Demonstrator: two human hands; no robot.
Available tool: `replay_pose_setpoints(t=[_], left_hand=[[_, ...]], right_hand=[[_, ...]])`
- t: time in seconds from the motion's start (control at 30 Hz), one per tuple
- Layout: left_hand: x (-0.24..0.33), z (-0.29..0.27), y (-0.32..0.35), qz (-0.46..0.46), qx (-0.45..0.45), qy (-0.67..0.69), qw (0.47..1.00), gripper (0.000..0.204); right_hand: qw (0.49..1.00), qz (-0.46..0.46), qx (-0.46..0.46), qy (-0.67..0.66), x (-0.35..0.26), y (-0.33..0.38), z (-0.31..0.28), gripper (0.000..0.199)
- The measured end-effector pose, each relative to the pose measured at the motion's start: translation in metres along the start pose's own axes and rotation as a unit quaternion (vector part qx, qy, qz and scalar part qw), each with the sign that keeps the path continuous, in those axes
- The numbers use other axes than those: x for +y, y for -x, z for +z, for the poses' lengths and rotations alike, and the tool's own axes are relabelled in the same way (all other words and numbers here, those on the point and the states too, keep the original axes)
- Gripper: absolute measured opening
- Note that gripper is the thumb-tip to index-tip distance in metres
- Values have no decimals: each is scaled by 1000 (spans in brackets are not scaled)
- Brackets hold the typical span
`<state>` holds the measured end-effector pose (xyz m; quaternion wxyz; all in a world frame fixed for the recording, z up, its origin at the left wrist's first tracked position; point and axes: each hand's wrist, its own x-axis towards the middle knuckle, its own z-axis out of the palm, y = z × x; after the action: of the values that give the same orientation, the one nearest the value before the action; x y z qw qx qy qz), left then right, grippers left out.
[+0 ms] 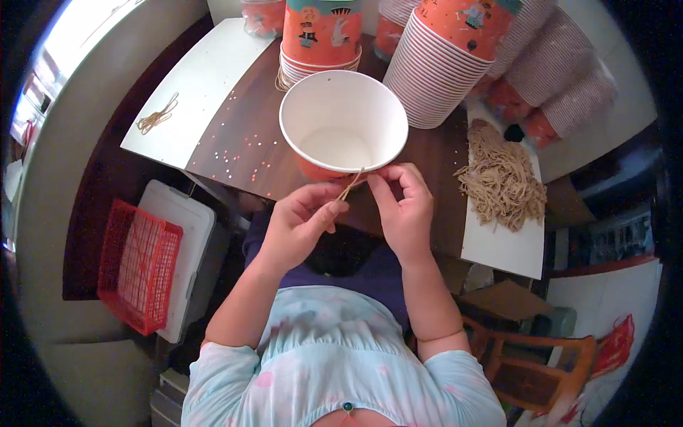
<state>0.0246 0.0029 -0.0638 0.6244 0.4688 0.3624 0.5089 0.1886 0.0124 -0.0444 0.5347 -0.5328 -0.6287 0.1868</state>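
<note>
A large paper bucket (344, 117), white inside and orange outside, stands tilted at the near edge of the brown table, its opening facing me. A thin tan cord (349, 188) crosses the near side of its rim. My left hand (300, 219) pinches the cord between thumb and fingers, just below the rim. At the rim's near right, my right hand (407, 206) is closed, thumb and index finger pinching the cord beside the bucket wall. Its other fingers curl behind and are partly hidden. A small hole shows in the far inner wall of the bucket.
A tall stack of nested orange buckets (437, 71) leans behind on the right, another stack (321, 35) behind. A heap of tan cords (501, 178) lies at right, a few cords (158, 115) at left. Small paper dots dot the table. A red basket (142, 263) stands lower left.
</note>
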Motion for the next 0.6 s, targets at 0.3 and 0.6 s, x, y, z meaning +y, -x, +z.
replay_pose_setpoints(t=[0.3, 0.6], left_hand=[[10, 7, 21, 80, 22, -191, 978, 13], [41, 16, 34, 159, -18, -273, 949, 7]], right_hand=[[942, -296, -11, 160, -5, 8, -8, 32], [909, -397, -3, 128, 10, -6, -1, 23]])
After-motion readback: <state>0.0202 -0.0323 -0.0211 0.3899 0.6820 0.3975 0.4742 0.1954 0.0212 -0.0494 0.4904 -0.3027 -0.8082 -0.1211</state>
